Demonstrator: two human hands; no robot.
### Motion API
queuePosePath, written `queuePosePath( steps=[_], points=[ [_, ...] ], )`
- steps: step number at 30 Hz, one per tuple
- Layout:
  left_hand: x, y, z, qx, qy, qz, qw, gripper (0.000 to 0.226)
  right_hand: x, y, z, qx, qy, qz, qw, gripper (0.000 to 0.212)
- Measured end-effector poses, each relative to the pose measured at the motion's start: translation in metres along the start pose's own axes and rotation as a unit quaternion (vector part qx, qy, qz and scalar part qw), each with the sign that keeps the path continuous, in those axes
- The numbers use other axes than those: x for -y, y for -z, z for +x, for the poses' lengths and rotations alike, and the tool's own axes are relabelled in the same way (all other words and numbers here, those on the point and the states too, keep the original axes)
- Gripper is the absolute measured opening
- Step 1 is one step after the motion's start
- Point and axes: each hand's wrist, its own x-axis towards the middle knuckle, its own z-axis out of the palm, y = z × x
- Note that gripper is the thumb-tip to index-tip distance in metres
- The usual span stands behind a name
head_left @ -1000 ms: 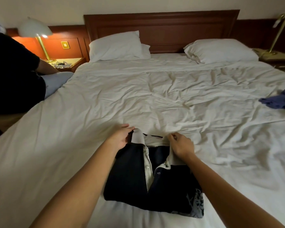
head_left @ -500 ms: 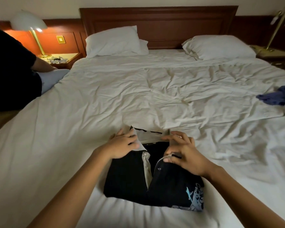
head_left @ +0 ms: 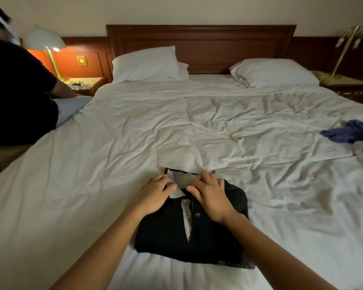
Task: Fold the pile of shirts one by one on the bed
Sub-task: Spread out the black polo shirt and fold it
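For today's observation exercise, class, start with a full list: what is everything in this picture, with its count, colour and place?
bed: one, white, fills the view
headboard: one, brown, far end
pillows: at least two, white, by the headboard
lamps: two, brass, either side; left one lit
shirt: one, black with white collar, folded, near edge
clothes: one heap, blue and grey, bed's right edge
person: one, dark top, far left
left hand: one, on the shirt's collar
right hand: one, on the collar, fingers spread
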Motion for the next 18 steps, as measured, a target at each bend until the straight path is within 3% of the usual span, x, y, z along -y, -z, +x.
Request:
queuePosePath(
  steps=[2, 6, 8, 12, 14, 16, 18],
  points=[
    [-0.001, 0.002, 0.009, -0.031, 0.004, -0.030, 0.999, 0.031, 0.000, 0.001, 0.003, -0.008, -0.005, 0.019, 1.000, 0.041],
    [0.003, 0.000, 0.020, -0.048, 0.036, -0.017, 0.998, 0.043, -0.004, -0.010, -0.001, 0.124, 0.029, -0.048, 0.991, 0.038],
    [0.006, -0.002, 0.024, -0.052, 0.050, -0.003, 0.997, 0.048, -0.009, -0.008, 0.001, 0.114, 0.006, -0.019, 0.993, 0.039],
    [0.005, 0.002, 0.035, -0.105, 0.111, -0.108, 0.982, 0.053, -0.034, 0.009, 0.015, -0.064, -0.161, -0.029, 0.984, 0.040],
    [-0.001, 0.005, 0.043, -0.110, 0.140, -0.110, 0.978, 0.041, -0.050, 0.014, 0.022, -0.011, -0.266, -0.016, 0.964, 0.044],
    [-0.013, 0.008, 0.049, -0.094, 0.160, -0.099, 0.978, 0.053, -0.058, 0.015, 0.030, 0.064, -0.311, 0.000, 0.948, 0.042],
    [-0.020, 0.011, 0.058, -0.073, 0.179, -0.066, 0.979, 0.052, -0.061, 0.015, 0.041, 0.083, -0.332, 0.042, 0.939, 0.038]
  ],
)
